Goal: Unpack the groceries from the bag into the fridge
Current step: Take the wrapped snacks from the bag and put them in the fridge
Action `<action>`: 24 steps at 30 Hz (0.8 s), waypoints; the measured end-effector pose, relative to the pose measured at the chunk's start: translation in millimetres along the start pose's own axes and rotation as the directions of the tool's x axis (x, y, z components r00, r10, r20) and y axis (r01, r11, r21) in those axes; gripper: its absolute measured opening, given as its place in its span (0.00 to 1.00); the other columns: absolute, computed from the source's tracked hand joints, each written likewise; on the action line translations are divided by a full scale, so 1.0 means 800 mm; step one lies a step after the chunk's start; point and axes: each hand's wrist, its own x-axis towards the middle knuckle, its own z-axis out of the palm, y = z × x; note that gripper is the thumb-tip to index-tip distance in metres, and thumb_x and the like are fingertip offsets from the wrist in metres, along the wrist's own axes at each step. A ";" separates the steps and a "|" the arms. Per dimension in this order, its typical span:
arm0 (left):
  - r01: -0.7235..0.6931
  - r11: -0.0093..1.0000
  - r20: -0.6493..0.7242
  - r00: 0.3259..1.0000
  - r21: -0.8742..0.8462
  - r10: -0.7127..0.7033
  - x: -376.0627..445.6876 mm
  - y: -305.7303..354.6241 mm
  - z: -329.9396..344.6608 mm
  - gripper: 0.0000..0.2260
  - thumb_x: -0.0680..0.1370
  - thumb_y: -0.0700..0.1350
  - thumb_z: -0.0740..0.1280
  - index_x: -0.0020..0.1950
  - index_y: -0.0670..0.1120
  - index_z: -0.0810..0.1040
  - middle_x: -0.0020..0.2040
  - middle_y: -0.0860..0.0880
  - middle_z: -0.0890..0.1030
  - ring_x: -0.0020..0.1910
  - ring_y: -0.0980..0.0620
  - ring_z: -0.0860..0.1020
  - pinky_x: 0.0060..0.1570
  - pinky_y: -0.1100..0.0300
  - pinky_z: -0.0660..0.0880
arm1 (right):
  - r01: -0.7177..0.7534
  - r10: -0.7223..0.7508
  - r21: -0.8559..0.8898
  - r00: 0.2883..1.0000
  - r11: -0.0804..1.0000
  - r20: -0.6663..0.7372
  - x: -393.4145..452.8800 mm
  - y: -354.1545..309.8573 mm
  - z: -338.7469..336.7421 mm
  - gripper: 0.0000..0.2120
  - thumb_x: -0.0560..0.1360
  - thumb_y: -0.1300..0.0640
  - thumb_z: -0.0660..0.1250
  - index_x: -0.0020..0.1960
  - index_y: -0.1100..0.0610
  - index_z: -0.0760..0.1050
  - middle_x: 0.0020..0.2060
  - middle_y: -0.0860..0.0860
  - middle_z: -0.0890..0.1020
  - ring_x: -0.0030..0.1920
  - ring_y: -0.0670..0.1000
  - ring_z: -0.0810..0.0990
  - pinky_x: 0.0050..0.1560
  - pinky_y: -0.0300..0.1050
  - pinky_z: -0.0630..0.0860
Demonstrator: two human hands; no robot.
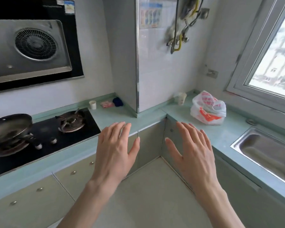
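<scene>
A person's left hand (115,150) and right hand (192,151), both bare, with bare forearms, no sleeves, short plain nails.

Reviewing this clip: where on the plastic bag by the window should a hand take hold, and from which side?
Probably the bunched top of the plastic bag, taken from above with the right hand, which is nearer. The bag sits slumped on the counter with loose film gathered upward; handles aren't clearly visible.

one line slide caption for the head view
Both open hands, left hand and right hand, reach toward a plastic grocery bag on the corner countertop.
</scene>
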 end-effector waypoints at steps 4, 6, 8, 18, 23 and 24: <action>-0.036 0.998 -0.003 0.999 -0.045 0.036 0.057 0.042 0.060 0.20 0.82 0.54 0.64 0.66 0.41 0.79 0.63 0.44 0.81 0.65 0.42 0.78 0.66 0.44 0.73 | -0.074 0.073 -0.022 0.997 0.997 -0.032 0.037 0.073 0.011 0.29 0.81 0.38 0.60 0.74 0.56 0.72 0.69 0.49 0.78 0.73 0.53 0.73 0.77 0.53 0.64; -0.051 0.996 0.011 0.999 -0.068 0.052 0.088 0.066 0.087 0.20 0.82 0.55 0.63 0.66 0.42 0.79 0.64 0.45 0.81 0.65 0.42 0.77 0.66 0.45 0.73 | -0.109 0.108 -0.028 0.993 0.994 -0.040 0.057 0.111 0.015 0.29 0.81 0.38 0.60 0.74 0.56 0.72 0.69 0.50 0.78 0.72 0.53 0.74 0.76 0.53 0.65; -0.063 0.994 0.023 0.998 -0.094 0.065 0.118 0.091 0.112 0.21 0.82 0.55 0.61 0.66 0.42 0.79 0.64 0.45 0.81 0.65 0.43 0.77 0.67 0.46 0.72 | -0.144 0.142 -0.037 0.989 0.989 -0.041 0.074 0.150 0.018 0.29 0.81 0.38 0.59 0.74 0.55 0.72 0.70 0.50 0.78 0.72 0.53 0.74 0.76 0.54 0.66; -0.141 0.964 0.016 0.989 -0.225 0.148 0.238 0.209 0.252 0.20 0.83 0.55 0.60 0.65 0.42 0.80 0.63 0.47 0.82 0.63 0.44 0.78 0.66 0.48 0.74 | -0.228 0.225 -0.076 0.973 0.971 -0.039 0.152 0.313 0.048 0.29 0.81 0.36 0.58 0.75 0.52 0.71 0.71 0.47 0.77 0.71 0.51 0.74 0.73 0.50 0.69; -0.150 0.953 0.062 0.983 -0.262 0.172 0.281 0.244 0.326 0.21 0.83 0.56 0.60 0.66 0.43 0.80 0.63 0.48 0.82 0.64 0.45 0.78 0.65 0.49 0.73 | -0.283 0.281 -0.106 0.959 0.953 -0.036 0.182 0.379 0.080 0.29 0.81 0.37 0.59 0.74 0.54 0.72 0.70 0.49 0.78 0.69 0.53 0.76 0.71 0.49 0.68; -0.151 0.952 0.072 0.982 -0.265 0.176 0.289 0.247 0.341 0.21 0.83 0.56 0.60 0.66 0.43 0.80 0.63 0.48 0.82 0.64 0.45 0.78 0.65 0.49 0.73 | -0.296 0.294 -0.114 0.955 0.948 -0.033 0.188 0.390 0.089 0.29 0.81 0.37 0.59 0.74 0.54 0.72 0.69 0.49 0.78 0.69 0.54 0.76 0.71 0.50 0.69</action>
